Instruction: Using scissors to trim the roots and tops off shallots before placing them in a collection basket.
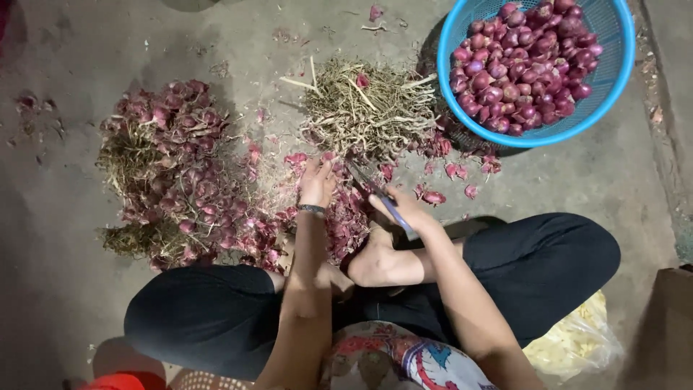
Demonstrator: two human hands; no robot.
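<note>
Shallots everywhere: the person sits cross-legged on the floor (58, 217). The left hand (317, 180) rests, fingers loosely closed, on the loose shallots and skins (346, 217) before the feet; whether it pinches a bulb cannot be told. The right hand (408, 211) grips a blue-handled knife (375, 191), blade towards the heap of cut stalks (364, 108). Trimming seems in hand. Untrimmed bunches (170, 166) lie left; cleaned bulbs fill the blue basket (610, 87).

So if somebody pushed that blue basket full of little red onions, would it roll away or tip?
Probably neither. The blue basket looks wide and shallow, so it should slide. Heaped shallots likely make it heavy. A hard shove might send the round top ones rolling out.
</note>
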